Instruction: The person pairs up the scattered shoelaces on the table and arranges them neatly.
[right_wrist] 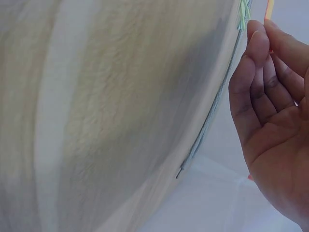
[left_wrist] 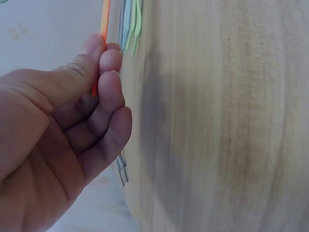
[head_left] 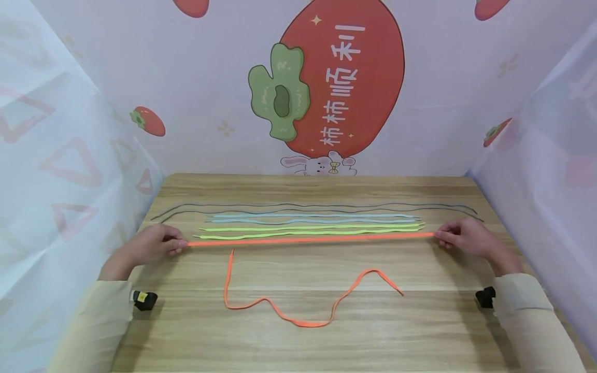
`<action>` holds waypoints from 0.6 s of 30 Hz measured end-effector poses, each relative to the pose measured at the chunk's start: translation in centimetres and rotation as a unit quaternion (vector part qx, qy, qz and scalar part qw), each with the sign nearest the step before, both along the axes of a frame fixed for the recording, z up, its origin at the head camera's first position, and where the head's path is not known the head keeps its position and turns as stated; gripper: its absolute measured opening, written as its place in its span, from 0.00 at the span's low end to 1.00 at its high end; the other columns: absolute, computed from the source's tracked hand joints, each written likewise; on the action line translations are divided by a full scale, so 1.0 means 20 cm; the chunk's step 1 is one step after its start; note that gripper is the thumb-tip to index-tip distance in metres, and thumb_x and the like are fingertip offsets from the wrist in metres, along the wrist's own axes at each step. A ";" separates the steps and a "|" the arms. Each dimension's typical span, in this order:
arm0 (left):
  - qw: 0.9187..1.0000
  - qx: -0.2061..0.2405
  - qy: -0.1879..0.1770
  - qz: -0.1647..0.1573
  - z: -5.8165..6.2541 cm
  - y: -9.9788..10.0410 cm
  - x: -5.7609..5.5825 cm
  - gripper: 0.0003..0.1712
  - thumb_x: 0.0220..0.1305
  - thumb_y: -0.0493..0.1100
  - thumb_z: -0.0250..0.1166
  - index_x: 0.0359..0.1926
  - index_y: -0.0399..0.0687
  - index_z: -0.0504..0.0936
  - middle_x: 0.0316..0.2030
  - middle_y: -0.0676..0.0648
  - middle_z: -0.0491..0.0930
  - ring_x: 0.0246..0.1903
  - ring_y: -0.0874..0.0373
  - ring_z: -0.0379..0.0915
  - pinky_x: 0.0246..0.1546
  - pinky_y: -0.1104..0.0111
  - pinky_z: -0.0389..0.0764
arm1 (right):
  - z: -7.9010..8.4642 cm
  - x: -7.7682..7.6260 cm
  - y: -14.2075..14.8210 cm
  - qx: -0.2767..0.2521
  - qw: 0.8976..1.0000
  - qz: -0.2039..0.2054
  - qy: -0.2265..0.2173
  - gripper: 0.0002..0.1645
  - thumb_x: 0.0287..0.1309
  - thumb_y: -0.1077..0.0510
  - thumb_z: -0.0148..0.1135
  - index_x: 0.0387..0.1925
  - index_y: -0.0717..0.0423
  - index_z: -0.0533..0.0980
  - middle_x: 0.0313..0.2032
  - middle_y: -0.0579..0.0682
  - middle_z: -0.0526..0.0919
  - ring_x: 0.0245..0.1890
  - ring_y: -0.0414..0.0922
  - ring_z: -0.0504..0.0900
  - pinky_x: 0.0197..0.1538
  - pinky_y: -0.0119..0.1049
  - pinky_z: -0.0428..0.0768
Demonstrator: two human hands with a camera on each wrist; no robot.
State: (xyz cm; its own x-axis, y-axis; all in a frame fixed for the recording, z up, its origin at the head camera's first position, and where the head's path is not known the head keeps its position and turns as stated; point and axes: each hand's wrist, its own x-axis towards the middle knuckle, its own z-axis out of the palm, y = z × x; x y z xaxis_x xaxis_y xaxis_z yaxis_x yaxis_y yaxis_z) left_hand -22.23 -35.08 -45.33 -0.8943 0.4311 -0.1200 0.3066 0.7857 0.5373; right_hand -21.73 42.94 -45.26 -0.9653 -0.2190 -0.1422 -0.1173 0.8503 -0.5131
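Observation:
An orange shoelace (head_left: 308, 239) is stretched straight across the table between both hands. My left hand (head_left: 160, 242) pinches one end between thumb and fingertips; in the left wrist view the lace tip (left_wrist: 95, 89) pokes out below the thumb. At the other end, my right hand (head_left: 462, 237) pinches the lace the same way, its thumb (right_wrist: 285, 43) pressed against the fingers. Nearer the front, a second orange shoelace (head_left: 310, 324) lies in loose curves. Just behind the taut one, yellow-green shoelaces (head_left: 308, 228) lie side by side in nearly straight lines.
Light blue shoelaces (head_left: 308, 215) lie behind the yellow-green ones, and longer grey shoelaces (head_left: 354, 207) run farthest back on the wooden table (head_left: 373, 342). Printed sheets wall in the back (head_left: 205, 77) and both sides. Black wrist cameras (head_left: 145, 300) hang at the sleeves.

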 end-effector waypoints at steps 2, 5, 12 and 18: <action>1.000 -0.009 -0.006 0.006 0.00 0.01 -0.01 0.10 0.74 0.39 0.66 0.33 0.49 0.88 0.25 0.56 0.81 0.27 0.69 0.72 0.31 0.73 0.74 | 0.00 -0.01 0.00 0.003 1.000 0.002 -0.001 0.11 0.73 0.56 0.66 0.37 0.59 0.87 0.28 0.46 0.87 0.26 0.35 0.78 0.30 0.30 0.76; 1.000 -0.016 -0.011 0.014 0.00 0.04 -0.03 0.09 0.74 0.41 0.67 0.34 0.49 0.89 0.25 0.55 0.83 0.26 0.69 0.73 0.30 0.73 0.76 | -0.01 -0.03 -0.01 0.007 1.000 0.005 -0.005 0.10 0.72 0.57 0.67 0.38 0.60 0.88 0.27 0.45 0.86 0.26 0.35 0.78 0.30 0.30 0.75; 0.999 -0.035 -0.010 0.028 -0.01 0.10 -0.05 0.14 0.72 0.47 0.70 0.27 0.52 0.88 0.22 0.55 0.82 0.23 0.67 0.70 0.27 0.72 0.71 | -0.03 -0.04 -0.03 0.027 1.000 0.009 -0.010 0.13 0.72 0.54 0.67 0.31 0.55 0.86 0.24 0.43 0.84 0.25 0.37 0.77 0.31 0.30 0.74; 0.998 -0.051 -0.016 0.037 -0.05 0.11 -0.06 0.20 0.70 0.49 0.72 0.20 0.51 0.82 0.19 0.56 0.77 0.20 0.66 0.64 0.26 0.71 0.66 | -0.03 -0.06 -0.05 0.038 0.999 0.004 -0.024 0.17 0.72 0.50 0.67 0.27 0.53 0.83 0.23 0.43 0.82 0.25 0.38 0.75 0.31 0.31 0.71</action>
